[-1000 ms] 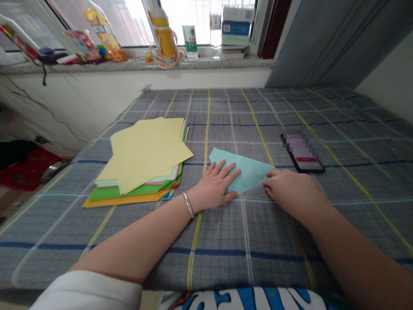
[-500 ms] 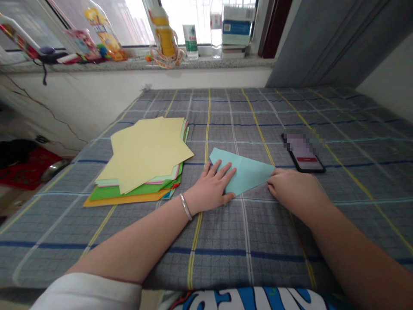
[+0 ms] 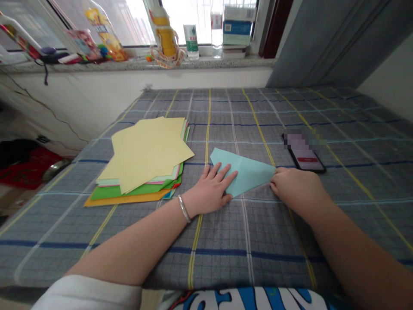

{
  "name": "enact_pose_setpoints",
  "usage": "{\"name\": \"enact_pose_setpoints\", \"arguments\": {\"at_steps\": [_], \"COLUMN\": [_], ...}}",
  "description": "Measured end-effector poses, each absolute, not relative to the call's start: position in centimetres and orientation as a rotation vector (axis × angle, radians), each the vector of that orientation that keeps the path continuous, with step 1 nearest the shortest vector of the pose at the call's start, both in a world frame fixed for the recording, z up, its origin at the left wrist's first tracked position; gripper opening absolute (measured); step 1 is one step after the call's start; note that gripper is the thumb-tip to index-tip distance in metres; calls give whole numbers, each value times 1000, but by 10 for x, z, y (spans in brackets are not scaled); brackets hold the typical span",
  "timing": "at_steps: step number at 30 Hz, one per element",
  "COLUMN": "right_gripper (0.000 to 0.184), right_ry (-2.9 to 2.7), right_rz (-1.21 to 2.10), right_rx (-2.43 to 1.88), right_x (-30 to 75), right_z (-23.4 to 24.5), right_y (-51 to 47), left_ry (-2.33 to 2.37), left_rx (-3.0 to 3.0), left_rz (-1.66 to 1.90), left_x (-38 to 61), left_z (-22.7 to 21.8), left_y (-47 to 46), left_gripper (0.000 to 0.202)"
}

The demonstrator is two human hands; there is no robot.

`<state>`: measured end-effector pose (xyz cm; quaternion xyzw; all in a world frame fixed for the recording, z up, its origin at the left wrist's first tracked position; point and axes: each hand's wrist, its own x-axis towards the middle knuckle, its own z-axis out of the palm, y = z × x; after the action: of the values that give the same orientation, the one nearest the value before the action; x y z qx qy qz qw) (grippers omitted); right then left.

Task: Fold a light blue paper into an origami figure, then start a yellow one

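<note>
A folded light blue sheet of paper (image 3: 248, 172) lies flat on the checked cloth, tapering to a point on its right. My left hand (image 3: 211, 189) rests on the paper's left part with its fingers spread, pressing it down. A silver bangle (image 3: 184, 209) circles that wrist. At the sheet's right tip is my right hand (image 3: 295, 185), its fingers curled closed on the pointed end. The fingertips there are partly hidden, as is the very tip of the paper.
Left of my hands lies a stack of coloured paper (image 3: 148, 155), yellow on top. A phone (image 3: 306, 159) lies beyond my right hand. The grey checked cloth (image 3: 226, 241) covers the surface. Bottles, a tube (image 3: 191, 41) and boxes (image 3: 237, 32) stand on the windowsill.
My right hand has shifted very slightly to the right at the paper's tip. My left hand's fingers have moved a little on the sheet, which stays in place.
</note>
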<state>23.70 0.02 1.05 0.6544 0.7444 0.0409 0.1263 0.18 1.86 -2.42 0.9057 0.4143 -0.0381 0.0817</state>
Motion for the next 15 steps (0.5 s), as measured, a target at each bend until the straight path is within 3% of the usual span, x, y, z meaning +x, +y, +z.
{"name": "enact_pose_setpoints", "arguments": {"at_steps": [7,15], "right_gripper": [38,28], "right_ry": [2138,2226], "right_rz": [164,337], "right_rx": [1888,1920], "right_x": [234,227], "right_z": [13,18], "right_y": [2,-11], "left_ry": [1216,1169], "left_rx": [2682,2635], "left_rz": [-141,-57], "left_x": [-1,-8], "left_z": [-21,-20], "left_y": [18,21], "left_gripper": [67,69]}}
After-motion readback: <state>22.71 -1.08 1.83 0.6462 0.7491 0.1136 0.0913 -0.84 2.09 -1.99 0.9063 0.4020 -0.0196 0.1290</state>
